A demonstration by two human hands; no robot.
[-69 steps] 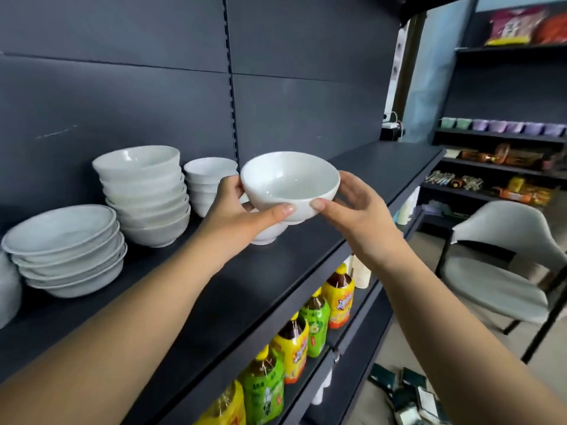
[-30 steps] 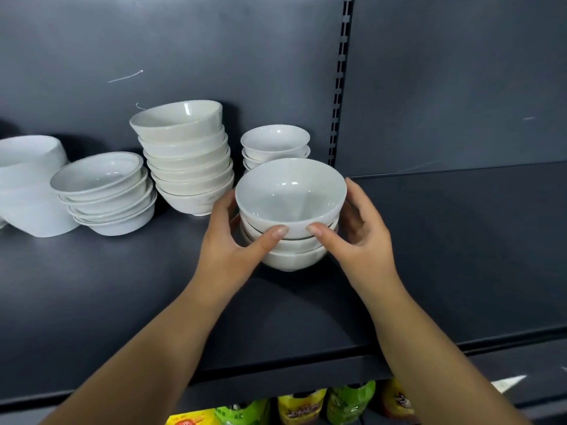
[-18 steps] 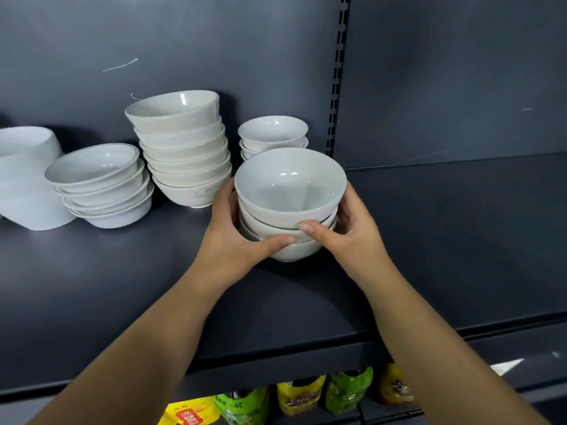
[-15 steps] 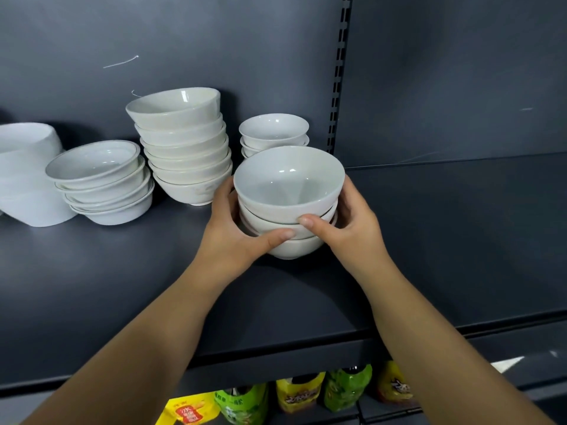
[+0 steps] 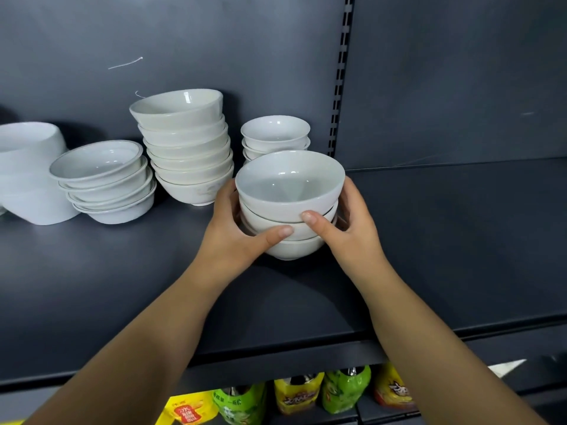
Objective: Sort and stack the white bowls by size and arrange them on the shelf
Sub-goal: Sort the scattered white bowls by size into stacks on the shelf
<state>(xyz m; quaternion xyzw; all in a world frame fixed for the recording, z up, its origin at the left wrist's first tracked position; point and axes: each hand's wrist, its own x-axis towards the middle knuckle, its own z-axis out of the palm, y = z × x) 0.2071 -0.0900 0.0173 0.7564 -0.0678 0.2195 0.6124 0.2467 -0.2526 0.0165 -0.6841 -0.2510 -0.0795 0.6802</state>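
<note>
On shelf [image 5: 445, 240], bowl stack [image 5: 288, 210], pouch [image 5: 296, 397] writing blurred

Two bare forearms fill the lower part of the frame, the left forearm [image 5: 138, 342] from the lower left and the right forearm [image 5: 429, 332] from the lower right. Near the centre, the left hand [image 5: 233, 237] and right hand [image 5: 349, 228] are bare as well. The left thumbnail [image 5: 287, 230] and right thumbnail [image 5: 307, 216] are short and rounded.

The front stack [image 5: 290, 187] sits on the shelf [image 5: 445, 240] before the small stack [image 5: 275, 133].
</note>
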